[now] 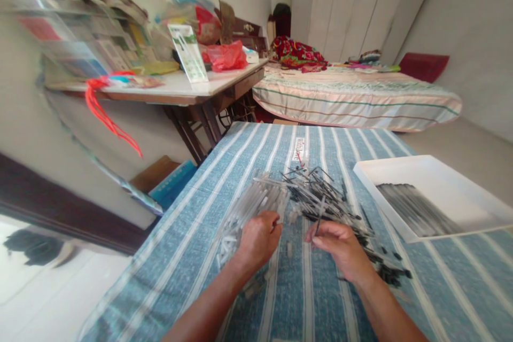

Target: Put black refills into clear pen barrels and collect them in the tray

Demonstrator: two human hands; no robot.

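My right hand (340,246) pinches a thin dark stick (320,215) upright between thumb and fingertips. My left hand (259,238) is closed at the near end of a bundle of clear, pale tubes (260,195); whether anything is in its fingers is hidden. Beyond my right hand, a loose heap of thin black sticks (320,192) lies crosswise on the striped blue cloth (192,267). Small black pieces (395,272) are scattered right of my right wrist. Small whitish pieces (227,246) lie left of my left hand.
A white tray (452,187) on the right holds a row of dark, slim tubes (417,208). Behind left stands a desk (224,77) with a red plastic bag (226,56) and red cords (108,117) hanging off its edge. A bed (352,91) is beyond the table.
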